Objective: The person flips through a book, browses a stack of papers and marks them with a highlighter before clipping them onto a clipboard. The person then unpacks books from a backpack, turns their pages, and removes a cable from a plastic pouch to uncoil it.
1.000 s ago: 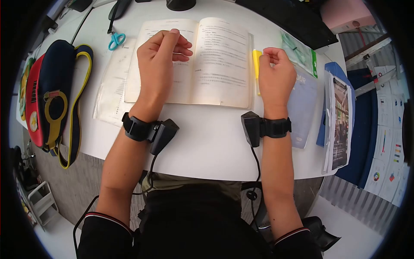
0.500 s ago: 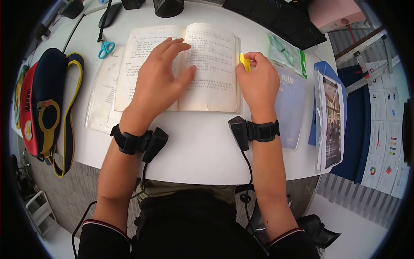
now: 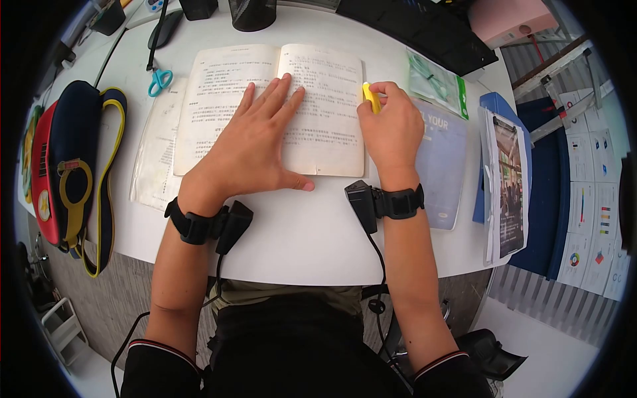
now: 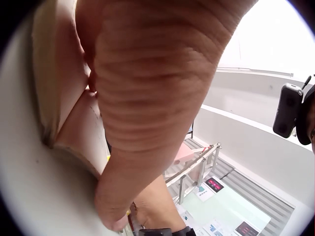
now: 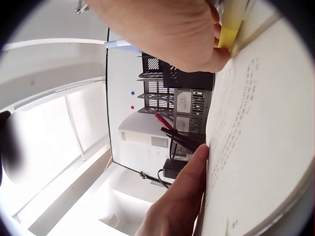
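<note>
An open book (image 3: 325, 73) with printed pages lies on the white desk. My left hand (image 3: 245, 146) is spread across its lower part, fingers straight over the pages and thumb reaching past the bottom edge. In the left wrist view the palm (image 4: 152, 88) fills the middle and hides much of the book. At the book's right edge my right hand (image 3: 396, 129) pinches a yellow highlighter (image 3: 371, 98) between thumb and fingers. The right wrist view shows the highlighter (image 5: 230, 34) close beside the page, partly behind the hand.
Light-blue scissors (image 3: 160, 82) and loose papers (image 3: 152, 159) lie left of the book, near a navy and red bag (image 3: 73, 166). To the right are a blue-grey booklet (image 3: 444, 166), a plastic pouch (image 3: 434, 83) and a clipboard (image 3: 509, 186). A mesh pen holder (image 3: 253, 14) stands behind.
My left hand has come down from above the book and spread over its pages. My right hand has taken hold of the highlighter, which lay beside the book, and tilted it.
</note>
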A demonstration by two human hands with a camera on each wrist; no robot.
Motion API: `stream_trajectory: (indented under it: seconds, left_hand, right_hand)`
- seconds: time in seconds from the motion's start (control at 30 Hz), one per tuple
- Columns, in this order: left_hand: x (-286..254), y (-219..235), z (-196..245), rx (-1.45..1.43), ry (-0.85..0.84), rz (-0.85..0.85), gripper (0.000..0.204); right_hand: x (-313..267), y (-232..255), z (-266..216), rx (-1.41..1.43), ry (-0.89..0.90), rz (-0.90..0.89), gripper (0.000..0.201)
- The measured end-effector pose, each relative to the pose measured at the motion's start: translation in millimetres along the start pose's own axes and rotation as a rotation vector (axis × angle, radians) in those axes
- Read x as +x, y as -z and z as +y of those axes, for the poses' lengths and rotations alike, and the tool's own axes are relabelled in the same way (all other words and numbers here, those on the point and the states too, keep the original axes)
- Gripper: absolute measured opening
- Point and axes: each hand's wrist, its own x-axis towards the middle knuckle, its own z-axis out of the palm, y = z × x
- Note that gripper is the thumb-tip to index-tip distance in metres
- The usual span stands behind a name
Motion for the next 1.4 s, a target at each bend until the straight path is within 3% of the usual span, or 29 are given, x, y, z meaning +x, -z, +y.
stream_trajectory:
  seconds: [0.57,0.93,1.17,1.4]
  left_hand:
    - [-2,5,3,-0.029,-0.033,-0.047,0.101]
    - [-8,-8,26,-0.105,-0.161,0.027,0.057]
    - [-9,-13,26,-0.090,-0.188,0.059,0.044]
    - [-9,-11,24,-0.138,-0.176,0.051,0.036]
  right_hand:
    - [1,3,-2,0.095,-0.037,0.035,0.020]
    - [-1,-3,-1,-0.040,0.030,0.016,0.028]
    - [0,2,-7,-0.031,-0.038,-0.037,0.026]
    - [0,-2,-2,-0.006,-0.006,0.026,0.022]
